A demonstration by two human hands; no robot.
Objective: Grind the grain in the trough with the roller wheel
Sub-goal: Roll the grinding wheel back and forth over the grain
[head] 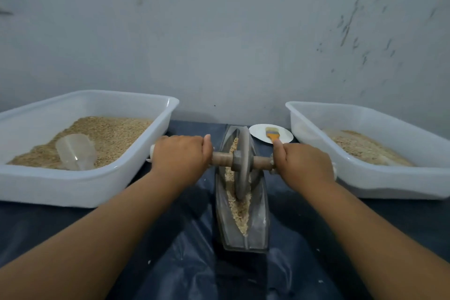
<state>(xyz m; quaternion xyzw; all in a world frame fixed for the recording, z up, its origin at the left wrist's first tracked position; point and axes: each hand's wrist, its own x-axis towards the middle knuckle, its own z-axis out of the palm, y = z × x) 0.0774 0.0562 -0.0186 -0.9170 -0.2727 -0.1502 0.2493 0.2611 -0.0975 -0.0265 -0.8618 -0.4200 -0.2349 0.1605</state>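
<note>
Squarely, both arms outstretched, left hand [181, 153] and right hand [303, 162] around the axle [261, 161].

I counted two white tubs, one [80, 185] at the bench's left edge, one [379, 181] at the right. There was one trough [260, 226], one roller wheel [243, 161], one scoop [76, 151], one plate [258, 133], one brush [271, 134], and my two hands [181, 153] [304, 162].

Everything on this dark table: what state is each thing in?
Grey metal roller wheel: upright in the trough, wooden axle gripped at both ends.
Grey boat-shaped trough: holds tan grain.
Left hand: grips the axle.
Right hand: grips the axle.
Clear plastic scoop: lying in the left tub's grain.
Orange-handled brush: resting on the white plate.
</note>
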